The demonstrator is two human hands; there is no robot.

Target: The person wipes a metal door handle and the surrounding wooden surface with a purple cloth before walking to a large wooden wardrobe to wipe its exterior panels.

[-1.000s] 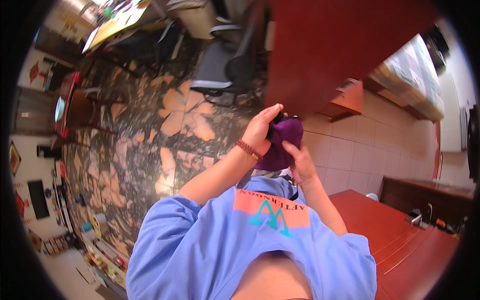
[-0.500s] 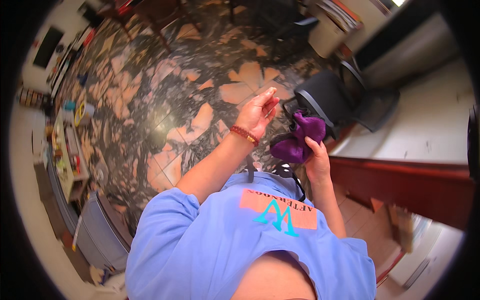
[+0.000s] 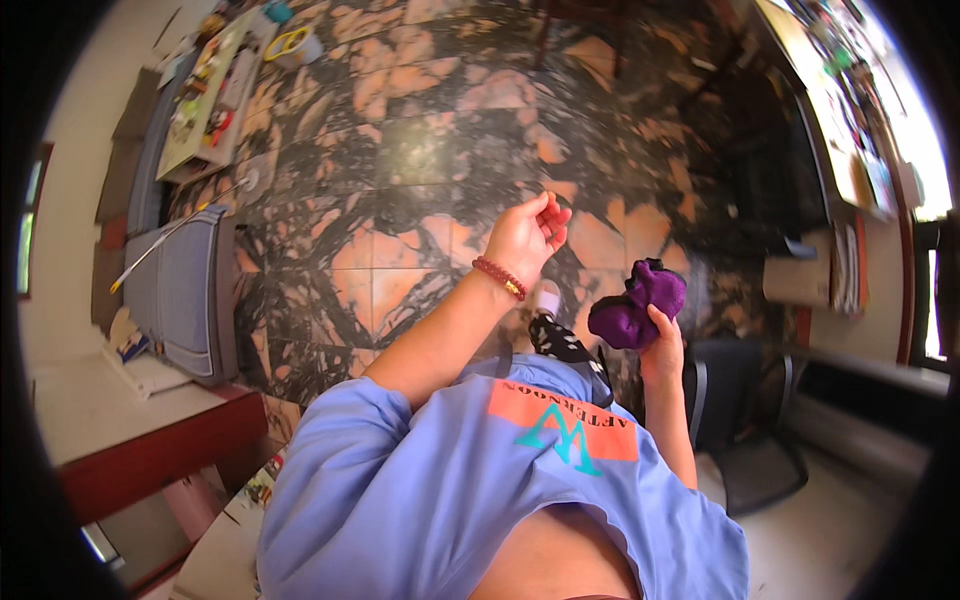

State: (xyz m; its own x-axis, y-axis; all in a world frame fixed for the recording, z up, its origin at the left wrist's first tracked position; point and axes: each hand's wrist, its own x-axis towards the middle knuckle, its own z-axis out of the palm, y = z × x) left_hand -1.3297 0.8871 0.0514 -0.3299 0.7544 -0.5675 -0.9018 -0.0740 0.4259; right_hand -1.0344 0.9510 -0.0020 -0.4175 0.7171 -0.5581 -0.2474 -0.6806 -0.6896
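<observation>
My right hand (image 3: 662, 350) grips a crumpled purple cloth (image 3: 640, 310) from below, with the thumb lying over its front. Dark parts show along the cloth's upper edge. To the left and slightly higher, my left hand (image 3: 532, 235) is held out in front of me, palm partly turned up and fingers loosely curled. Nothing shows in it. Around that wrist is a dark red bead bracelet (image 3: 498, 278). The two hands are apart, over the patterned stone floor (image 3: 400, 260).
At right stands a black chair (image 3: 745, 430). A cushioned grey-blue seat (image 3: 180, 290) is at left, with a long thin stick (image 3: 170, 238) by it. Beyond are a low white shelf (image 3: 215, 100) with clutter and a bucket (image 3: 293, 48). A red-edged table (image 3: 165, 450) stands lower left.
My view has swung to the right; the black chair now sits nearer my right side. My left fingers have curled in more. The purple cloth stays in my right hand.
</observation>
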